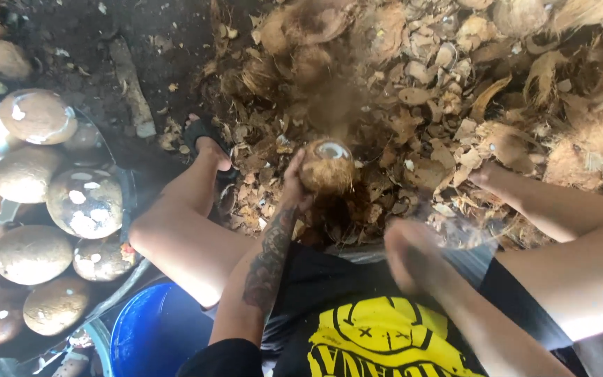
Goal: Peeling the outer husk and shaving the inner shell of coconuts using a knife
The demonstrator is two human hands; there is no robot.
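Observation:
My left hand (pixel 294 185) grips a brown husked coconut (pixel 326 166), holding it up between my knees, its top showing a pale cut patch. My right hand (pixel 413 255) is blurred with motion, low and to the right of the coconut; a faint blurred blade shape (pixel 465 234) extends from it, too smeared to identify. A brown smear of flying debris (pixel 333 105) hangs above the coconut.
A dark basin (pixel 123 178) at the left holds several peeled coconuts (pixel 84 202). A blue bucket (pixel 155 331) stands below it. Coconut husk and shell scraps (pixel 455 91) cover the ground ahead. My left foot in a sandal (pixel 207 143) rests on dark soil.

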